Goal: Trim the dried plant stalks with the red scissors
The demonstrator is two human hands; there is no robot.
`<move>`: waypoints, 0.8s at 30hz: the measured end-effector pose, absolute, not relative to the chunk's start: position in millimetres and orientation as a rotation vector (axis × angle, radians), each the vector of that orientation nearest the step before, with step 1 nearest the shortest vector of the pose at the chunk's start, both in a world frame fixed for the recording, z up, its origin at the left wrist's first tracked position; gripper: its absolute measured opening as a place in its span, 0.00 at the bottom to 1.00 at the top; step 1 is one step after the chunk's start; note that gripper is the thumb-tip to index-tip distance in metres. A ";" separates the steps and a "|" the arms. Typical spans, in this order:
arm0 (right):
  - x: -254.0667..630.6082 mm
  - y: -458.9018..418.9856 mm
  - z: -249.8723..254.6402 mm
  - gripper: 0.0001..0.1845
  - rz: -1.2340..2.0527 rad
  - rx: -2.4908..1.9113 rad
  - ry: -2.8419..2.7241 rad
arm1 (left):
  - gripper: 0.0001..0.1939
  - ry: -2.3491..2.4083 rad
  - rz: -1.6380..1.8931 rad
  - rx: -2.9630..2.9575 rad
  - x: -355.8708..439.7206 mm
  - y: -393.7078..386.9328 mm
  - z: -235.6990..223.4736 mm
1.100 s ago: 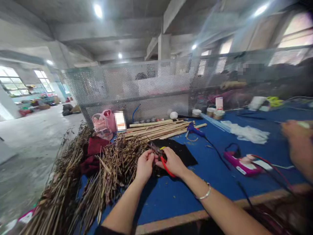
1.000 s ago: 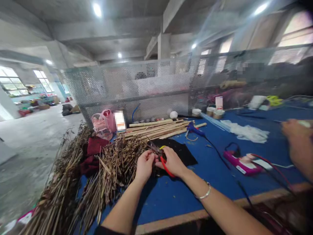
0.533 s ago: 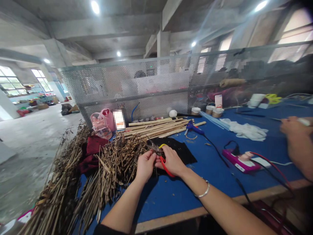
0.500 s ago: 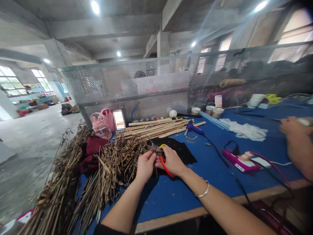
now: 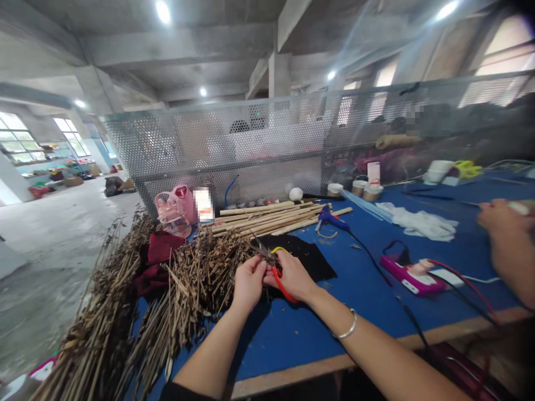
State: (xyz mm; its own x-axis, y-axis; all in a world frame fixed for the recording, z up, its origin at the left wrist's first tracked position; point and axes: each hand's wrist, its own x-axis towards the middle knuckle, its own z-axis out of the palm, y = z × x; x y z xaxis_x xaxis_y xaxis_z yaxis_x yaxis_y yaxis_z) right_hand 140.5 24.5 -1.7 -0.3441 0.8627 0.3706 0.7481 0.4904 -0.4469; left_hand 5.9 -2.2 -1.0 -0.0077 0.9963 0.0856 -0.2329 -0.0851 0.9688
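Observation:
My right hand (image 5: 293,276) is wrapped round a pair of cutters with red and yellow handles (image 5: 277,276), blades pointing up and left. My left hand (image 5: 248,281) is pinched beside the blades on a small dark piece that I cannot make out. Both hands meet over a black cloth (image 5: 307,257) on the blue table (image 5: 301,334). Just left of them lies a heap of dry brown twigs (image 5: 200,273).
Pale bamboo sticks (image 5: 271,218) lie behind the cloth, a blue tool (image 5: 332,220) at their right end. A pink device (image 5: 412,277) with cables sits to the right. Another person's hand (image 5: 504,234) works at the far right. A perforated metal screen (image 5: 251,150) backs the table.
Barely anything has moved. My hands stay together at the cutters, shifted very slightly; the other person's hand at the right edge has shifted a little.

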 end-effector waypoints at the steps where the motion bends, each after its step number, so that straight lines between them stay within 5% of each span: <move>1: 140.5 24.5 -1.1 0.21 0.254 -1.324 -2.174 | 0.13 0.999 1.373 1.096 5.4 -1.9 -1.2; 24: 144.1 27.7 -5.6 0.26 0.184 -1.319 -2.201 | 0.13 1.013 1.350 1.124 3.6 -2.3 -4.1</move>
State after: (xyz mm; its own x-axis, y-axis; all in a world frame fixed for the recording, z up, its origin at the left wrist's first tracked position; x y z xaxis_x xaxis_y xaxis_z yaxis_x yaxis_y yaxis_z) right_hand 144.1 27.7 -5.6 -0.3577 0.8468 0.3936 0.7698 0.5060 -0.3890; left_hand 3.6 -2.3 -4.1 0.0015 0.9965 0.0834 -0.1985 -0.0815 0.9767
